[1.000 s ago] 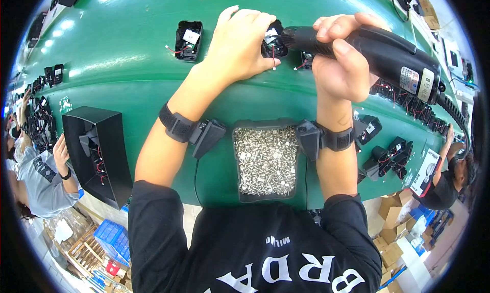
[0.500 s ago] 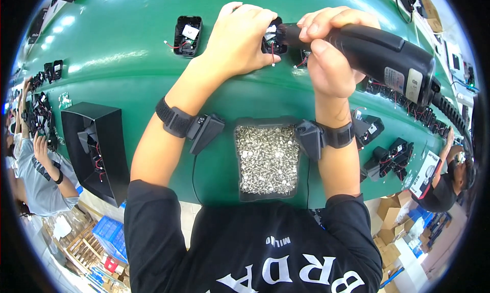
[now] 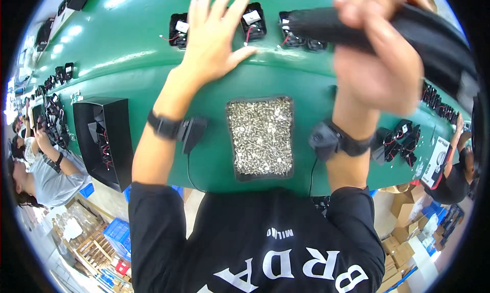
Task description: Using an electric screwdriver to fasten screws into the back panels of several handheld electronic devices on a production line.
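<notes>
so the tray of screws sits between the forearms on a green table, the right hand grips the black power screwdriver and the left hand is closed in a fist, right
Not quite. In the head view the left hand is open with fingers spread, not a fist. The rest holds: the tray of screws sits between the forearms on the green table, and the right hand grips the black power screwdriver.

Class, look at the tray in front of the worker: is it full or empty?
Full. The black tray is covered edge to edge with small silver screws; no bare bottom shows.

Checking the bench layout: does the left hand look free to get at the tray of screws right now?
Probably yes. The left hand is open and holds nothing, and the tray of screws sits uncovered just nearer the body, between the forearms.
</notes>
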